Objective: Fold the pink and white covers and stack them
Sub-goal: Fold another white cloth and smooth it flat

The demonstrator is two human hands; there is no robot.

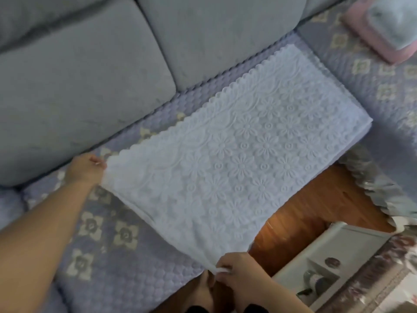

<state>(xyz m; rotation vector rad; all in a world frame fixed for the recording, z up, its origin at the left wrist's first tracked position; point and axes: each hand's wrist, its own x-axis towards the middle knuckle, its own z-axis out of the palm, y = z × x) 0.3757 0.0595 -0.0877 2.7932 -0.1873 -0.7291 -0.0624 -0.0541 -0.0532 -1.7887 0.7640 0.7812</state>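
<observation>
Both hands pinch corners of the white cover [234, 159]: left hand [84, 169] its far corner, right hand [237, 268] its near corner; the cover stretches between them over the sofa seat [101, 233].

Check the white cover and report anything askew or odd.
The white cover lies askew: one end rests on the sofa seat, while its near part overhangs the floor, held at two corners by the left hand and right hand. No damage shows.
</observation>
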